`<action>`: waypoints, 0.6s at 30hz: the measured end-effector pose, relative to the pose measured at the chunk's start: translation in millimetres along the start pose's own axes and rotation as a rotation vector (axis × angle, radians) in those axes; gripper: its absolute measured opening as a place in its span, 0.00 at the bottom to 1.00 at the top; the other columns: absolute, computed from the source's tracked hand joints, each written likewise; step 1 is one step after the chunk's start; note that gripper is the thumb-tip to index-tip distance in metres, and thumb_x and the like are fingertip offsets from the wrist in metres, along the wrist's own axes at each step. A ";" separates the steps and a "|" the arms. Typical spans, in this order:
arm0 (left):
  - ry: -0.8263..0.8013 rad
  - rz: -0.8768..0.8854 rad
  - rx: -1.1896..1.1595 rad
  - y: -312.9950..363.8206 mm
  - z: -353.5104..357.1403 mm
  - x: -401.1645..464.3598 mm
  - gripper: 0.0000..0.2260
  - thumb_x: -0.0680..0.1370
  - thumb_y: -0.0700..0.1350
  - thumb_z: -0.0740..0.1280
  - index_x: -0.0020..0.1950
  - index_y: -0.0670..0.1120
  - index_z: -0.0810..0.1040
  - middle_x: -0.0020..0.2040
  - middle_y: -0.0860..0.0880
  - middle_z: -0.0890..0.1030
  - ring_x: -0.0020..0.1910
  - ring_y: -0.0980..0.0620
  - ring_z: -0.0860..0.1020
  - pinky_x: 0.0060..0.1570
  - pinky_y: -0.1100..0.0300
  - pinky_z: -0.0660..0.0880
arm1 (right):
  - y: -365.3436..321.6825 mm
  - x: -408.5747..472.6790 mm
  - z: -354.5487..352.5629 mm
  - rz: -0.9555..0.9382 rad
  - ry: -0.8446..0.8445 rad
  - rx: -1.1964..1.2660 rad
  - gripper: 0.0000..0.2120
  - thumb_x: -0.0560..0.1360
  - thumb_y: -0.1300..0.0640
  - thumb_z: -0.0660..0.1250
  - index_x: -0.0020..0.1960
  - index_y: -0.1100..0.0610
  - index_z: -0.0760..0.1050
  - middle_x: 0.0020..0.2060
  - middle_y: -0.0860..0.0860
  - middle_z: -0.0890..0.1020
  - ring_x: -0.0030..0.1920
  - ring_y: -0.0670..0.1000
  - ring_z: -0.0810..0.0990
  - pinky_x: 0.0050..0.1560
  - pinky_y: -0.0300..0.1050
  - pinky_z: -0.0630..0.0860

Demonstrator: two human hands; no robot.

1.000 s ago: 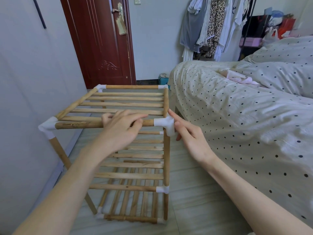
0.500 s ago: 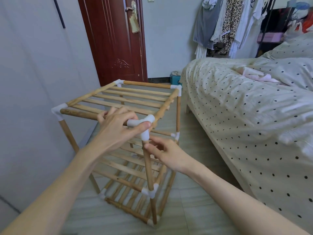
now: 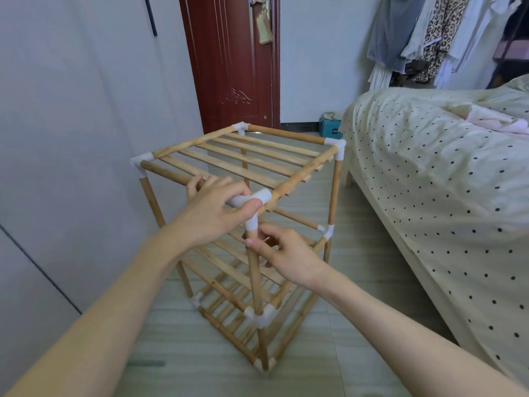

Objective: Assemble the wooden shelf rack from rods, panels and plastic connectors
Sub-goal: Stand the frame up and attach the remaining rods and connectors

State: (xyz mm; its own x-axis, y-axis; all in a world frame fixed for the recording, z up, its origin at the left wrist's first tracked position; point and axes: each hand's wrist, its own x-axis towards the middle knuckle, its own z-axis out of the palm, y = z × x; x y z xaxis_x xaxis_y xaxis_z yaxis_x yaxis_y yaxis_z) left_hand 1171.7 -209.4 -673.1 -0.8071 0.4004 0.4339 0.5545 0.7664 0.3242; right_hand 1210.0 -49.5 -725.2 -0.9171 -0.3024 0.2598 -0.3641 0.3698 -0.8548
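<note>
The wooden shelf rack stands upright on the floor, three slatted tiers joined by white plastic connectors. My left hand grips the near top rod, its thumb pressing on the white corner connector closest to me. Just below that connector, my right hand curls its fingers round the near upright rod. Lower connectors hold the middle and bottom tiers.
A bed with a dotted cover runs along the right, close to the rack. A pale wall is on the left, a dark red door behind. Clothes hang at the back right. A teal box sits by the bed's foot.
The rack has turned so that a corner points toward me. My right hand dropped from the corner connector to the upright rod beneath it. My left hand stayed on the top rod.
</note>
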 end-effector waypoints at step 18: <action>0.059 -0.116 0.094 -23.2 -38.9 -35.0 0.22 0.74 0.68 0.49 0.28 0.61 0.73 0.31 0.53 0.72 0.41 0.53 0.71 0.41 0.55 0.68 | -29.5 61.5 -10.7 -0.566 -0.112 -0.984 0.19 0.78 0.43 0.57 0.60 0.55 0.72 0.51 0.50 0.77 0.56 0.51 0.70 0.61 0.50 0.64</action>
State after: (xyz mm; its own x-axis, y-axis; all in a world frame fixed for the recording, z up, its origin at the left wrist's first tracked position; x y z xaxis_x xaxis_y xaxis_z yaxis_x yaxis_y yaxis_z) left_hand 1195.0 -260.7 -663.1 -0.8497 0.2782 0.4480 0.4347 0.8505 0.2963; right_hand 1162.6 -69.5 -679.2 -0.5791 -0.7033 0.4123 -0.7353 0.6690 0.1083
